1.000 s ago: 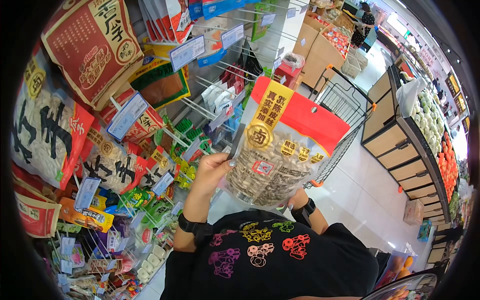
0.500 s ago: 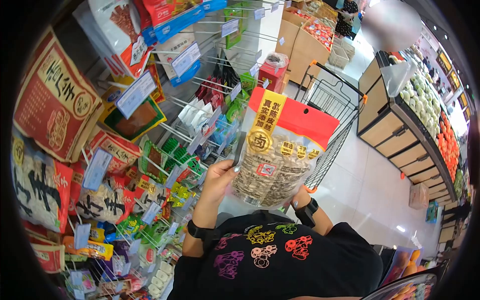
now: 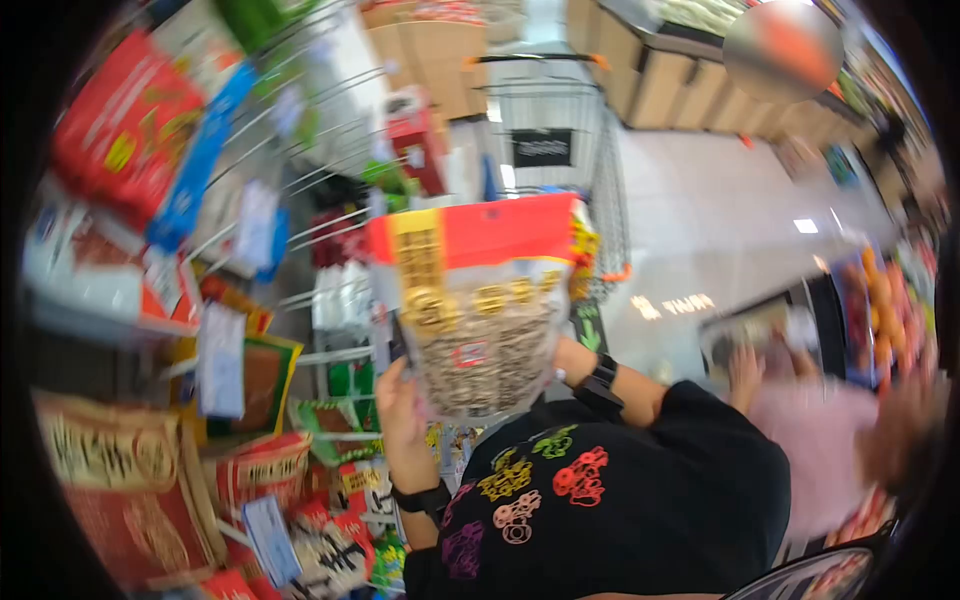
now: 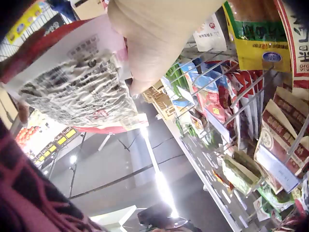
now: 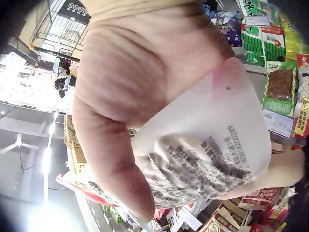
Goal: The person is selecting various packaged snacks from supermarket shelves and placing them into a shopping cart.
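Just off the right edge of the peg rack (image 3: 345,356), holds a red-topped seed bag (image 3: 490,330) in the air before the chest, red end up and printed face inward. Clasps its left side with the left grip (image 3: 400,405) and its lower right side with the right grip (image 3: 572,362), both closed on the film with no gap to spare. Has just swung round to the right: brings the shopping cart (image 3: 541,148) more squarely ahead, directly beyond the bag, and a pink-shirted person (image 3: 810,450) into sight at the right. Seems to mean a turn away from the rack with the bag kept in hand, neither hung on a peg nor set in the cart. Cannot be read in the head view, for motion blur, beyond red band and gold marks. Hides most fingers behind the film; cannot tell how far round they reach. Covers part of the cart with the bag, so cannot tell all that lies inside.
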{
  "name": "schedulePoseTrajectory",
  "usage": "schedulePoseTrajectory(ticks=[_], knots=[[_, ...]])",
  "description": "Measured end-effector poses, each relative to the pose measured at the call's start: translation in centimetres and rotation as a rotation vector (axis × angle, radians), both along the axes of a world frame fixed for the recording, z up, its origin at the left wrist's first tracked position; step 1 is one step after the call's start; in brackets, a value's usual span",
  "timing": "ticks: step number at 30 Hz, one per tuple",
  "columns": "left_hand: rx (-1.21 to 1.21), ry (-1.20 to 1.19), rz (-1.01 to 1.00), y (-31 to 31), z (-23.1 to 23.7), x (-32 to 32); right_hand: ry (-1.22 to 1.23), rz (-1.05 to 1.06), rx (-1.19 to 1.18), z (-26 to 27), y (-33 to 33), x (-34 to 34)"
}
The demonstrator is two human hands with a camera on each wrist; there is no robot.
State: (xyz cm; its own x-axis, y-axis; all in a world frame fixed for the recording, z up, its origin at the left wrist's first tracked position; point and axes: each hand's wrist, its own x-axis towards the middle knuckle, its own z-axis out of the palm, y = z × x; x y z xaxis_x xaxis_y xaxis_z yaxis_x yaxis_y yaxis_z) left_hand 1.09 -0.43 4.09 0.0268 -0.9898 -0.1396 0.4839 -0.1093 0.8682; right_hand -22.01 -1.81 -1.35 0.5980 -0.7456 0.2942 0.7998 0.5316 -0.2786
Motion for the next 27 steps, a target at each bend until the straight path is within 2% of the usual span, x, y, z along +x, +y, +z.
schedulePoseTrajectory(ticks=[2, 4, 7, 10, 13, 14, 17, 21, 23, 27], knots=[[0.033, -0.027, 0.065, -0.1, 0.1, 0.2, -0.022, -0.038, -0.029, -0.5, 0.2, 0.1], [0.022, 0.070, -0.031, -0.6, 1.3, -0.9, -0.027, -0.087, -0.054, -0.6, 1.0, -1.0], [-0.076, 0.010, -0.168, -1.4, 0.9, -0.4, -0.027, -0.161, -0.082, -1.1, 2.6, -2.2], [-0.100, 0.044, -0.199, -0.4, 2.7, -4.0, -0.045, -0.189, -0.086, -1.4, 4.1, -4.3], [-0.108, 0.001, -0.267, -0.8, 2.4, -3.7, -0.060, -0.194, -0.090, -1.8, 4.5, -4.7], [-0.139, 0.044, -0.359, -1.1, 2.4, -3.5, -0.065, -0.188, -0.086, -1.8, 4.5, -4.7], [-0.097, 0.022, -0.185, -0.5, 2.8, -5.1, -0.085, -0.174, -0.082, -1.8, 4.7, -5.1], [-0.046, 0.052, -0.151, 0.0, 1.8, -4.0, -0.145, -0.123, -0.051, -1.5, 4.0, -5.0], [-0.036, 0.032, -0.173, 0.6, 2.7, -3.9, -0.189, -0.073, -0.007, -1.3, 3.2, -4.5], [-0.256, -0.028, -0.362, 0.4, 2.1, -3.4, -0.201, -0.069, 0.072, -0.5, 2.2, -4.1]])
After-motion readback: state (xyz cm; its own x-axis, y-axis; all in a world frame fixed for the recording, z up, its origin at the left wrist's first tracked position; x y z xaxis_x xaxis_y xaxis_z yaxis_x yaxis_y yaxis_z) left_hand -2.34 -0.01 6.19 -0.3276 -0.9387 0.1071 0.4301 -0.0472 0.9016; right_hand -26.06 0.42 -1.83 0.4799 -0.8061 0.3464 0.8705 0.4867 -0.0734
